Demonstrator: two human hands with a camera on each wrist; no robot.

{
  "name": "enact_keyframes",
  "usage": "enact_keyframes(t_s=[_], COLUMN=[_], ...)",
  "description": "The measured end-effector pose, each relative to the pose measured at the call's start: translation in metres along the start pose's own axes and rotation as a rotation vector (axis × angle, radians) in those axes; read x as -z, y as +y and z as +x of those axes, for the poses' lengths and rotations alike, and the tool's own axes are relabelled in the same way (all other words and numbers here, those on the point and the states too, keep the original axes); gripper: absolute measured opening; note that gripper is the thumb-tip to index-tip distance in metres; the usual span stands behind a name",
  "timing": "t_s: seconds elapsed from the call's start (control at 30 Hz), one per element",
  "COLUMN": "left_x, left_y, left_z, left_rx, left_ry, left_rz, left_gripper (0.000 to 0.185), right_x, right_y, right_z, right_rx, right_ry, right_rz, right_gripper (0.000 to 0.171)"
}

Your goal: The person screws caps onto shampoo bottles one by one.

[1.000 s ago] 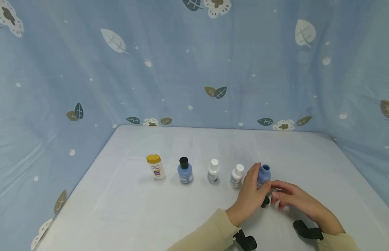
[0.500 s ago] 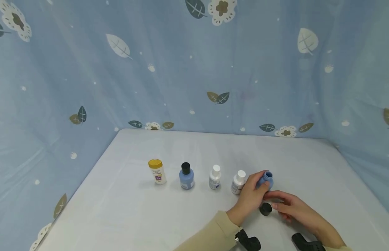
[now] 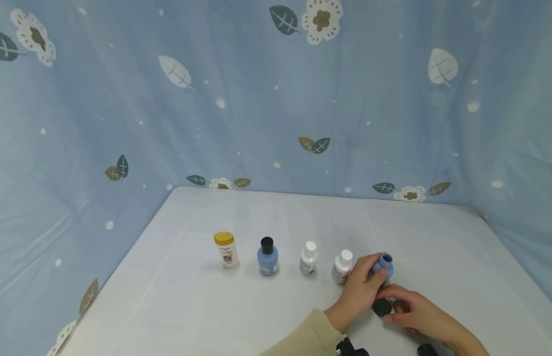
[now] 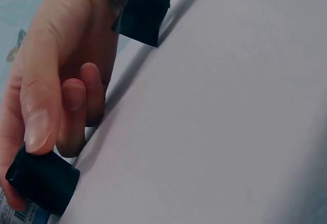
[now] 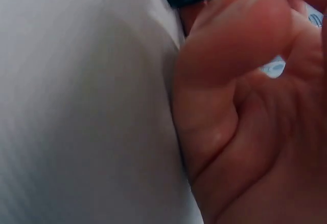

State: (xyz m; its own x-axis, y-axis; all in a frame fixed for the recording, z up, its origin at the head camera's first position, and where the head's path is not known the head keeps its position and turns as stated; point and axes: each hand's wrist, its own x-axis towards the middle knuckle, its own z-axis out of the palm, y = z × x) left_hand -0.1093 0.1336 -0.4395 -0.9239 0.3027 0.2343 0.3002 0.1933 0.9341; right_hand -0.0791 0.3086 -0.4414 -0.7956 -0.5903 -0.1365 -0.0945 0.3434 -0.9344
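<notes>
My left hand (image 3: 359, 286) grips an uncapped blue bottle (image 3: 383, 269), its wide neck facing up and its lower part hidden behind the fingers. Just in front of it, my right hand (image 3: 420, 314) pinches a black cap (image 3: 382, 307) between thumb and index finger. Seen from the left wrist, the right thumb (image 4: 40, 129) presses the cap's edge close over the table, with the other fingers curled behind. The right wrist view has curled fingers (image 5: 230, 45) large, and only a dark bit of the cap at the top.
To the left stand, in a row, a white bottle (image 3: 342, 268), another white bottle (image 3: 308, 259), a blue bottle with a black cap (image 3: 268, 258) and a cream bottle with a yellow lid (image 3: 227, 251). A patterned blue curtain (image 3: 249, 118) hangs behind the white table (image 3: 191, 306).
The head view has tilted up, shifting the scene downward. My right thumb and index finger have come around the black cap. The left hand stays on the blue bottle.
</notes>
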Motion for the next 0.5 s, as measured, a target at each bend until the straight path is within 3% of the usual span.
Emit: enact_keyframes(t_s=[0.1, 0.3, 0.5], left_x=[-0.001, 0.0002, -0.0008], left_y=[-0.0023, -0.0069, -0.0068], left_z=[0.0004, 0.0004, 0.0004], left_rx=[-0.006, 0.005, -0.019], left_ry=[-0.003, -0.028, -0.022], left_rz=[0.009, -0.021, -0.018], left_gripper=[0.033, 0.035, 0.035], right_x=[0.0003, 0.0033, 0.0077], right_y=[-0.0002, -0.004, -0.0013], right_z=[0.0, 0.0021, -0.0012], right_rx=[-0.031, -0.212, -0.222], right_ry=[0.015, 0.024, 0.113], right_rz=[0.013, 0.137, 0.201], right_gripper=[0.038, 0.048, 0.048])
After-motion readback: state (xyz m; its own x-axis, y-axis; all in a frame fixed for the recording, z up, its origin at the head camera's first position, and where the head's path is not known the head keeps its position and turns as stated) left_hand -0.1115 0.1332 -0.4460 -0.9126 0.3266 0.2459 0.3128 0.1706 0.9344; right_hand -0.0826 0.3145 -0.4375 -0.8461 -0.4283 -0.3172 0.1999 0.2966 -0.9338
